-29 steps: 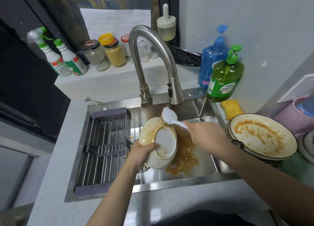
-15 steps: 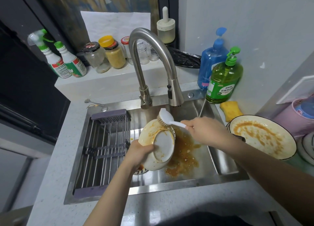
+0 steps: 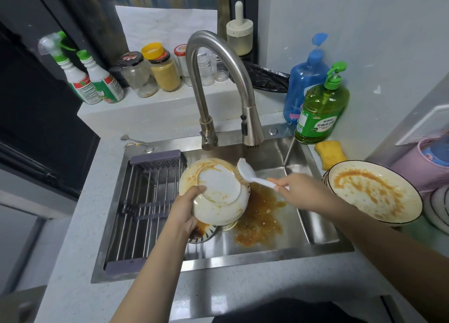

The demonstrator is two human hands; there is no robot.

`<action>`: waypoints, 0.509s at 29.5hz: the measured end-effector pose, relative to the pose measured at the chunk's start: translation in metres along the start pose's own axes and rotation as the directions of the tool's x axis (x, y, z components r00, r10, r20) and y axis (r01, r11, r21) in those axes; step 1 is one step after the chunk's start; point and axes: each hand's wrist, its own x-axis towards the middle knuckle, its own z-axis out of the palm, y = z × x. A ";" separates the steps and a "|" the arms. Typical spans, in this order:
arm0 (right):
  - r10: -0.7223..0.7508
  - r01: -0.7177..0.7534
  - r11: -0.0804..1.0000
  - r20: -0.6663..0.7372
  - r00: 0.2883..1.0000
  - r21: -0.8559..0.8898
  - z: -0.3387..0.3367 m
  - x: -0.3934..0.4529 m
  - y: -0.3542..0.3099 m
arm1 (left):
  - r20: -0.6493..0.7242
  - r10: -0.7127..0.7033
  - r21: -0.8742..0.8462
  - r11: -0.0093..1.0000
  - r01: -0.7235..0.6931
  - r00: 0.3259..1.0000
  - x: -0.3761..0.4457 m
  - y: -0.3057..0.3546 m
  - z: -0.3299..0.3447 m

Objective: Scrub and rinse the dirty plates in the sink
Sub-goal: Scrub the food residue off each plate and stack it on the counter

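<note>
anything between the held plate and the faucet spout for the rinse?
Nothing visible. The left hand holds the plate tilted over the sink, just in front of and to the left of the faucet spout. Only the dish brush, gripped by the right hand, sits at the plate's upper right edge, below the spout.

Two spray bottles and jars line the ledge; a yellow sponge lies beside the green soap bottle.

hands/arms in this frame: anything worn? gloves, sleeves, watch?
Nothing worn that shows. The left hand and right hand are bare, no gloves, no rings or watch visible. Both forearms are bare to the frame's edge, with no sleeve in view.
</note>
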 end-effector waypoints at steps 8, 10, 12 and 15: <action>-0.018 -0.001 0.992 -0.150 0.989 -0.128 0.003 -0.011 0.000 | 0.020 -0.052 -0.132 0.990 0.055 0.998 -0.002 0.002 0.008; -0.099 0.082 0.986 -0.110 0.989 -0.147 0.006 -0.024 -0.003 | 0.015 -0.054 -0.180 0.982 0.056 0.998 0.001 0.004 0.010; -0.166 0.147 0.968 -0.079 0.983 -0.203 0.008 -0.035 -0.009 | 0.011 -0.063 -0.239 0.969 0.063 0.998 0.002 0.004 0.008; -0.061 0.018 0.963 -0.151 0.987 -0.270 0.005 -0.022 -0.008 | 0.002 -0.077 -0.282 0.956 0.074 0.997 0.003 0.002 0.010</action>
